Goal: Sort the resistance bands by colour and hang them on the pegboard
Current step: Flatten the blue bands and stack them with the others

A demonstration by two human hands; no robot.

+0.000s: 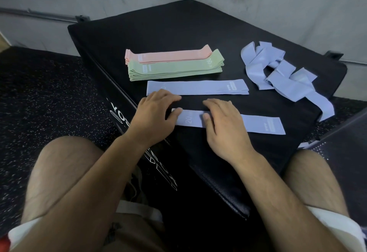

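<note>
Pressing a blue band (258, 125) flat on the black pad (178, 29), both hands are lying open on it, gripping nothing: the left hand (156, 112) is pinning one end under thumb and fingers, and the right hand (222, 126) is resting across the middle, probably smoothing it for neat stacking. A second band (198, 87) is lying flat just beyond, with the green stack (174, 68) and pink stack (168, 55) behind, colours kept apart. A tangled blue pile (278, 72) is waiting at right; no pegboard is showing.
</note>
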